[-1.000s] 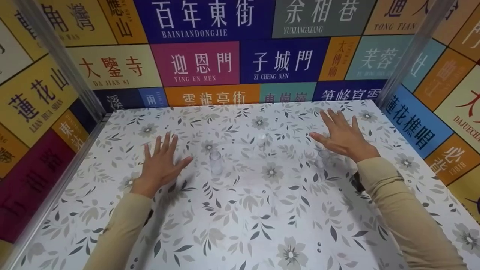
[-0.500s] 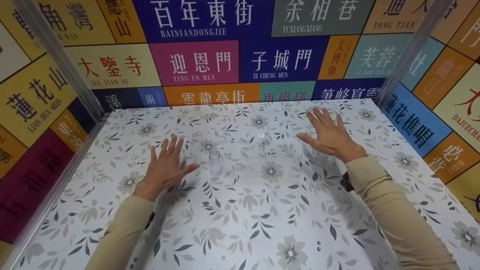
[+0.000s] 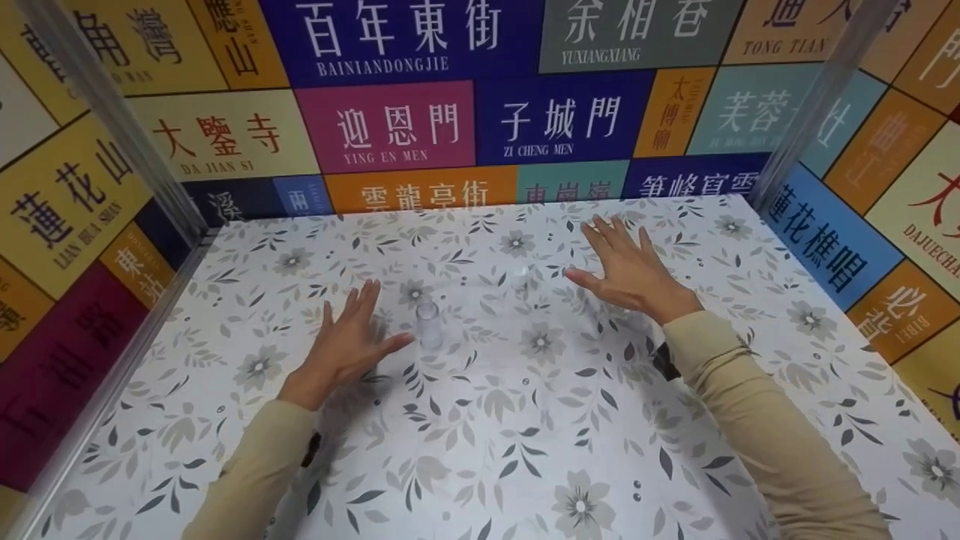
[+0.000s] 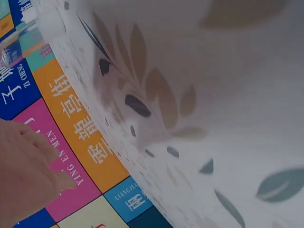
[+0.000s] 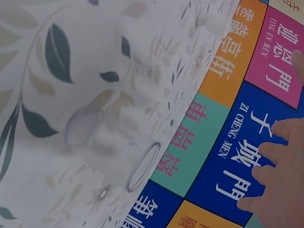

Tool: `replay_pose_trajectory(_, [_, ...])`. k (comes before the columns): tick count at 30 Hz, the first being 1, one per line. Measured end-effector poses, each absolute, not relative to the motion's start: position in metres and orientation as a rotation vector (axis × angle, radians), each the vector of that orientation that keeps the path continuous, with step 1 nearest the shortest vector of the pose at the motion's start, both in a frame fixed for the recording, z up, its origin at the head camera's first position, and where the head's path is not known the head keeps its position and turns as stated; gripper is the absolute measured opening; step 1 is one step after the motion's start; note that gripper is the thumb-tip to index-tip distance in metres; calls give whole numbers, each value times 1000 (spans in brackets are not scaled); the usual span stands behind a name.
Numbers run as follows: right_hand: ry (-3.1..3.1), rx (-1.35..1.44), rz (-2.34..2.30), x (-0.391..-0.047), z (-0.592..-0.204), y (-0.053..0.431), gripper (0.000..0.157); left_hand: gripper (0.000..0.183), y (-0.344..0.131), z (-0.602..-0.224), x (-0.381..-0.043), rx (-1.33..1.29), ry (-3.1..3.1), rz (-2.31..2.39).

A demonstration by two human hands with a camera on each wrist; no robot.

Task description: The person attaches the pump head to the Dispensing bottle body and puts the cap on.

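My left hand (image 3: 341, 349) hovers over the flowered tabletop with its fingers extended and thumb apart, holding nothing. Just beyond its thumb tip stands a clear cylindrical cup (image 3: 429, 326). In the left wrist view a clear cylinder (image 4: 28, 42) shows at the top left. My right hand (image 3: 630, 270) is also spread and holds nothing, its thumb pointing left. Below it, in the right wrist view, is a clear cup (image 5: 114, 147) with a round rim; the hand mostly hides this cup in the head view. Farther back, between the hands, stands another small clear object (image 3: 523, 279), faint against the pattern.
The white tabletop (image 3: 480, 465) carries a grey leaf and flower print. Behind it rises a wall of coloured name signs (image 3: 397, 124), with more signs on both sides. Clear corner posts (image 3: 142, 127) stand at the back left and back right.
My right hand has moved left, passing over the cup at the right. My left hand has shifted right and slightly nearer, toward the left cup. The cups look unmoved.
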State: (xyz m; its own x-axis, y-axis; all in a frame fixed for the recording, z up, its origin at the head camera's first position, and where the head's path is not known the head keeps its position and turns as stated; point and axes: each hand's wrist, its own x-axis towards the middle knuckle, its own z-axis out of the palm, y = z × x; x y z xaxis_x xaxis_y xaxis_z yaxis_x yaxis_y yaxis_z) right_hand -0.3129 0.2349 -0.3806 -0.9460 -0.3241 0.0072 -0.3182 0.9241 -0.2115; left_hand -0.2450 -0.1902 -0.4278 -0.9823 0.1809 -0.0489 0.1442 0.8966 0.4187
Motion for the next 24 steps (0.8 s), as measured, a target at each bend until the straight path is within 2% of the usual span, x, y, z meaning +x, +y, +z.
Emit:
replay_pose_trajectory(6, [3040, -532, -345, -316, -380, 220, 95, 111, -179, -428, -241, 212, 2916, 803])
replay_pose_trajectory(11, [3029, -550, -379, -317, -380, 207, 95, 115, -168, -428, -239, 61, 2842, 915])
replay_pose_trajectory(24, [3009, -532, -680, -326, -394, 178, 89, 97, -150, -440, -237, 59, 2803, 1320])
